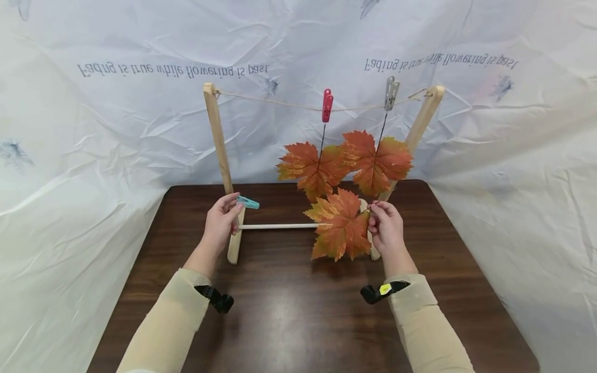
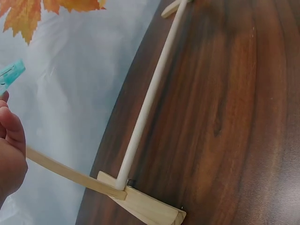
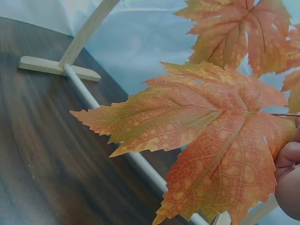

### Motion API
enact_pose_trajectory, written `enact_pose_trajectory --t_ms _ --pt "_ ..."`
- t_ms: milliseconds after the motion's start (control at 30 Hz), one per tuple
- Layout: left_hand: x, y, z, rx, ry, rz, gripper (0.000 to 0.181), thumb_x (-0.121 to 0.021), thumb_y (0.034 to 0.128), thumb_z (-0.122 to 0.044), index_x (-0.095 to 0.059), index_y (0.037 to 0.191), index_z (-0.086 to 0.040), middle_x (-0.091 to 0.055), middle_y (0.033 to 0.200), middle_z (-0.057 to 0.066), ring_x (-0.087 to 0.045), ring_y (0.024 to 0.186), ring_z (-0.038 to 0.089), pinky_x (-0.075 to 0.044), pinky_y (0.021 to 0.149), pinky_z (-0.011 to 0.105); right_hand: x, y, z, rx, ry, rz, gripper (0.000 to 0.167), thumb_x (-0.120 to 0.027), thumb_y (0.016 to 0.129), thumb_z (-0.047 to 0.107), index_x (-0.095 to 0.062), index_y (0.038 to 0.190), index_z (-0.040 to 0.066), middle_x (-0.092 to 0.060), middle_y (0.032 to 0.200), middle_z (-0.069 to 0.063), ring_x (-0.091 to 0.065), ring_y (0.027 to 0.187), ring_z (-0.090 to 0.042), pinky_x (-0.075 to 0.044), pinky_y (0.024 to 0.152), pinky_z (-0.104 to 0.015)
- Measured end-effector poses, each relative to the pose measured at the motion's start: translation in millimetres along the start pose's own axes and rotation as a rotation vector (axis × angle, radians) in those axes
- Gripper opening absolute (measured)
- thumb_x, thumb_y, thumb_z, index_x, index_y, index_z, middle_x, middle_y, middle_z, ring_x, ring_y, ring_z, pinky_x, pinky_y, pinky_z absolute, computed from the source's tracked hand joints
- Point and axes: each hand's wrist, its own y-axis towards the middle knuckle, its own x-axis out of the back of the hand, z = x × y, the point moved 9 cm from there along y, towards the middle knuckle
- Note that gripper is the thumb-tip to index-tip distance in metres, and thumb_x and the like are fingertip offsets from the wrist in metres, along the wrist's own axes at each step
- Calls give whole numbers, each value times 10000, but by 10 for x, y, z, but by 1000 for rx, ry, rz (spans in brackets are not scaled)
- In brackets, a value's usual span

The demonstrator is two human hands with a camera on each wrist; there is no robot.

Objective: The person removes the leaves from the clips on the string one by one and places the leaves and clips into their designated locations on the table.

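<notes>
In the head view my left hand (image 1: 220, 221) pinches a light blue clothespin (image 1: 248, 202) beside the rack's left post. My right hand (image 1: 387, 228) pinches the stem of an orange leaf (image 1: 342, 225) near the right post; the leaf's blade hangs toward the left, in front of the white crossbar. Above, a red clothespin (image 1: 327, 105) and a grey clothespin (image 1: 392, 93) on the string each hold a similar leaf by its stem. The left wrist view shows the blue clothespin (image 2: 11, 75) at the fingertips; the right wrist view shows the held leaf (image 3: 211, 126) spread out.
The wooden rack has a left post (image 1: 218, 140), a right post (image 1: 424, 119), a string (image 1: 275, 101) between their tops and a white crossbar (image 1: 275, 226) low down. It stands on a dark brown table (image 1: 280, 311). White printed cloth (image 1: 140, 114) hangs behind and at both sides.
</notes>
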Motion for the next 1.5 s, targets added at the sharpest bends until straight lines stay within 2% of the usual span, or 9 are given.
enact_pose_trajectory --t_ms 133,200,333,433,600,733,1067,1233,1500 --pt "-39 -82 -64 25 15 13 424 -557 950 -107 -450 1348 -10 -535 1198 139 -406 432 72 -384 399 205 100 1 -50 -14 -2 -35 53 -540 947 44 -522 928 91 -587 855 -41 -399 482 -112 -298 378 -179" --pt "-20 -62 3 28 16 13 422 -560 948 -106 -451 1343 -6 -532 1199 150 -402 435 72 -377 394 204 141 4 -73 -16 8 -46 57 -534 948 38 -516 926 87 -591 840 -38 -397 479 -110 -294 376 -178" --pt "62 0 240 54 35 -7 419 -581 940 -145 -471 1329 -35 -541 1201 141 -394 428 62 -368 382 200 223 6 -129 -23 23 -63 58 -533 948 38 -516 914 83 -594 829 -37 -398 473 -107 -290 374 -181" --pt "125 29 406 70 77 -23 413 -594 936 -174 -486 1318 -59 -546 1224 139 -392 419 57 -372 382 198 271 5 -174 -35 32 -70 57 -540 946 47 -520 908 84 -595 830 -33 -400 483 -107 -293 376 -184" --pt "176 37 589 89 151 -4 417 -594 937 -206 -489 1322 -84 -530 1273 146 -396 434 57 -402 416 222 365 1 -255 -63 33 -104 52 -553 942 57 -529 910 89 -596 838 -37 -407 503 -107 -303 383 -187" --pt "185 22 690 105 188 14 421 -587 941 -219 -493 1331 -92 -518 1282 147 -402 455 59 -412 444 232 440 4 -338 -82 23 -120 64 -549 945 56 -516 910 99 -598 836 -34 -410 505 -101 -299 390 -182" --pt "206 -25 891 158 205 -4 427 -598 935 -196 -500 1332 -73 -463 1190 84 -427 516 82 -423 478 229 589 -13 -578 -123 -34 -133 92 -542 948 59 -530 880 119 -618 825 -20 -438 466 -85 -308 393 -170" --pt "179 -49 958 171 212 7 427 -597 934 -177 -491 1332 -66 -473 1199 94 -414 510 97 -410 470 229 652 -29 -642 -131 -69 -153 63 -554 946 75 -516 908 108 -625 806 11 -447 466 -75 -318 405 -168" --pt "206 -83 1149 223 233 12 458 -607 925 -182 -479 1347 -57 -488 1227 107 -407 486 95 -391 450 225 727 -39 -712 -149 -84 -180 84 -568 938 81 -510 894 122 -645 857 23 -449 465 -70 -325 407 -165"
